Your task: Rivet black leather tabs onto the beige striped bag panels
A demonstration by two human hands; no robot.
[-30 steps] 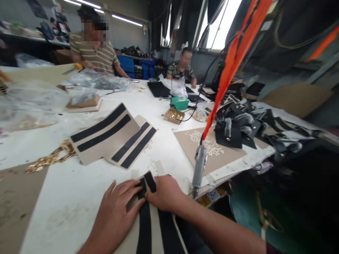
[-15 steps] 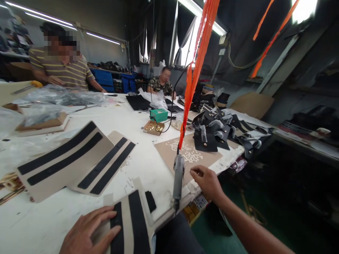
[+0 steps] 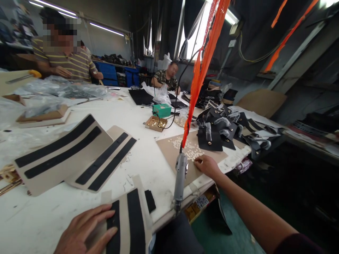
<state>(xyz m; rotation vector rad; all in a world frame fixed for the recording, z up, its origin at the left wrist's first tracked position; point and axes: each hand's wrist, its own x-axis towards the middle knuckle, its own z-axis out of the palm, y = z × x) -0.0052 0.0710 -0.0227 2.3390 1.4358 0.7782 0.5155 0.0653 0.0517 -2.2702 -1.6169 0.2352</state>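
My left hand (image 3: 90,229) lies on a beige panel with two black strips (image 3: 136,215) at the table's front edge, fingers stretched out and thumb apart. My right hand (image 3: 208,166) reaches to a brown board (image 3: 169,151), its fingertips pinched at the edge of a scatter of small pale rings (image 3: 194,154). Whatever is between those fingertips is too small to make out. A grey electric screwdriver (image 3: 180,176) hangs upright from orange bands (image 3: 197,88), between my hands.
Two more striped beige panels (image 3: 63,151) lie at left. Behind the board are a box of gold-coloured small parts (image 3: 156,123) and a green box (image 3: 162,110). Black pieces with plastic-wrapped parts (image 3: 212,137) are heaped at right. Two co-workers (image 3: 63,61) sit across the table.
My right hand has moved forward over the board to the pale rings. My left hand stays on the panel. The view has shifted slightly.
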